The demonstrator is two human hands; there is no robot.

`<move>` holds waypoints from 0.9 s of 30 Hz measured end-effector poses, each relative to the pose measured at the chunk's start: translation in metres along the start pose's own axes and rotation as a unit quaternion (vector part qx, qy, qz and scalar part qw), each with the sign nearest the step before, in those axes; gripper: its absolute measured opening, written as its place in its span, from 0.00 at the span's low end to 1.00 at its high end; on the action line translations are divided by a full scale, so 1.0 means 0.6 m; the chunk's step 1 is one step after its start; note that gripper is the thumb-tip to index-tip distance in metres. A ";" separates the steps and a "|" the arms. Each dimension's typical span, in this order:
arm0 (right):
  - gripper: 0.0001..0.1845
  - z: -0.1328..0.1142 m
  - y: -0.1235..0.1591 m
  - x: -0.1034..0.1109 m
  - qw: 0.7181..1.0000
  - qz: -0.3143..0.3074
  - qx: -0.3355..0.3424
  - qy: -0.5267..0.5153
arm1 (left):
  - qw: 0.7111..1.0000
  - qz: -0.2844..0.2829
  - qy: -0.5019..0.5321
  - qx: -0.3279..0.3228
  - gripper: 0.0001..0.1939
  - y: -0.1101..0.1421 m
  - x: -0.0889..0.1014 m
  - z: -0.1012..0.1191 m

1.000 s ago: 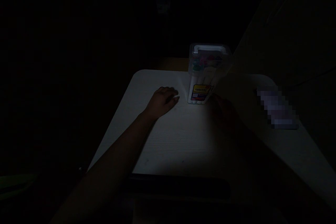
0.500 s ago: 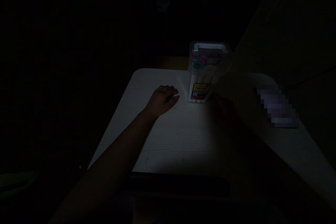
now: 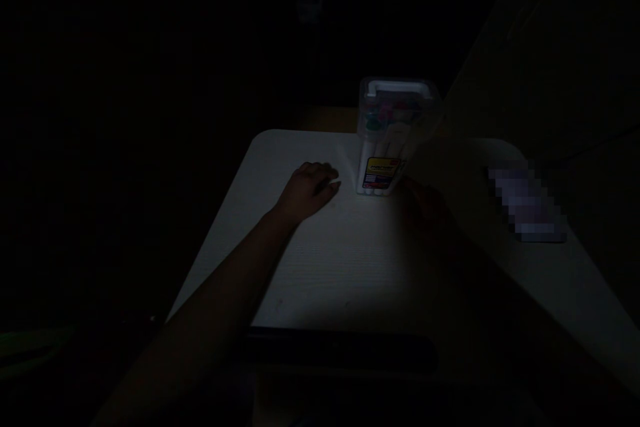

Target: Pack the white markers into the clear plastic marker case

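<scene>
A clear plastic box of markers (image 3: 383, 140) stands upright on the white table (image 3: 330, 253), with a white handle on its lid and a yellow and dark label low on its front. To the left of the box, my left hand (image 3: 313, 190) rests on the tabletop, its fingers a little bent and the thumb apart, holding nothing. On the box's other side my right hand (image 3: 425, 207) lies in deep shadow, open as far as its dim fingers show. Its fingertips are close to the box's lower edge; whether they touch it I cannot tell.
A phone-like device (image 3: 527, 203) with a blurred-out screen lies at the table's right side. A dark bar (image 3: 340, 349) runs along the near table edge. A wall rises on the right. The surroundings are very dark, with a dim green object (image 3: 33, 347) at lower left.
</scene>
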State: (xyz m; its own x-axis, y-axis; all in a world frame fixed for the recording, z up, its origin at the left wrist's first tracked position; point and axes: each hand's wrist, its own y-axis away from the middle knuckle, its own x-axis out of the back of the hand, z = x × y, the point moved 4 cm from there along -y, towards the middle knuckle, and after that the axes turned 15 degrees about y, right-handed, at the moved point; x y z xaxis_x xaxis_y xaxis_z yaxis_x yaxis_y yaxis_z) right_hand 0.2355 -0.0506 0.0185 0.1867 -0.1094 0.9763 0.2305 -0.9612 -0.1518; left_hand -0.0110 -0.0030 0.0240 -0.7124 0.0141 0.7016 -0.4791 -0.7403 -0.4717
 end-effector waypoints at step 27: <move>0.35 0.004 -0.001 -0.004 1.000 0.019 0.024 0.001 | 1.000 0.006 -0.005 -0.009 0.13 0.001 0.000 -0.001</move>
State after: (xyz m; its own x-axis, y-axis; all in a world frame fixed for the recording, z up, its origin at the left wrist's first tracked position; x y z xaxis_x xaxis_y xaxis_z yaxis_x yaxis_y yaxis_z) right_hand 0.2370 -0.0492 0.0160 0.1951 -0.1456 0.9699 0.2681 -0.9433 -0.1956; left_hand -0.0115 -0.0030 0.0233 -0.7127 -0.0016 0.7015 -0.4801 -0.7280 -0.4894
